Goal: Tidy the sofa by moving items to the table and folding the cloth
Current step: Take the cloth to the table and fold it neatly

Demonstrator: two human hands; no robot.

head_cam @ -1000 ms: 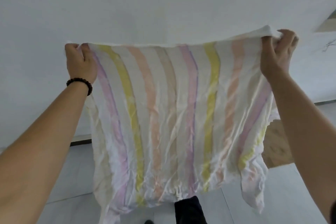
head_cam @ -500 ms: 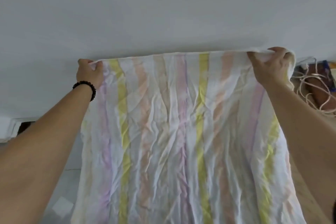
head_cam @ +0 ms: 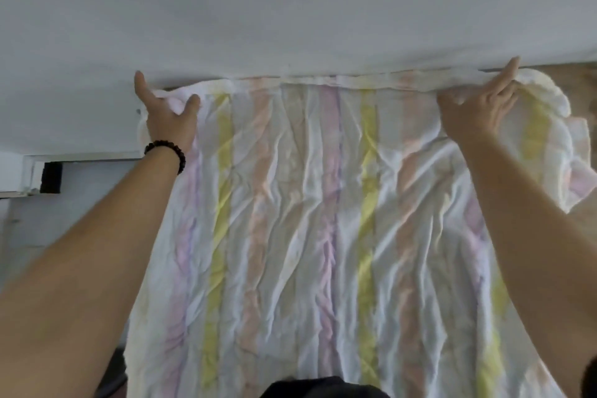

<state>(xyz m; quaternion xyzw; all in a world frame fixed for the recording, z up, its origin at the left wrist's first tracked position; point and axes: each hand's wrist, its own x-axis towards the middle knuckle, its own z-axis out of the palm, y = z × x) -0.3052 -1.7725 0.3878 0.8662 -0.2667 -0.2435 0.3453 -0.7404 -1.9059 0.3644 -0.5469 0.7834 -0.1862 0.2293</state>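
Our left hand (head_cam: 168, 116), fingers spread, rests on the top left corner of the striped cloth (head_cam: 310, 220), spread wrinkled below a white wall (head_cam: 290, 10); our right hand (head_cam: 478, 110) grips its bunched right corner.

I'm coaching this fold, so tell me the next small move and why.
Probably draw the top right corner outward with the right hand to flatten it. The cloth lies spread but wrinkled. It looks fairly flat by the left hand, while that corner is bunched up beyond the right fingers.
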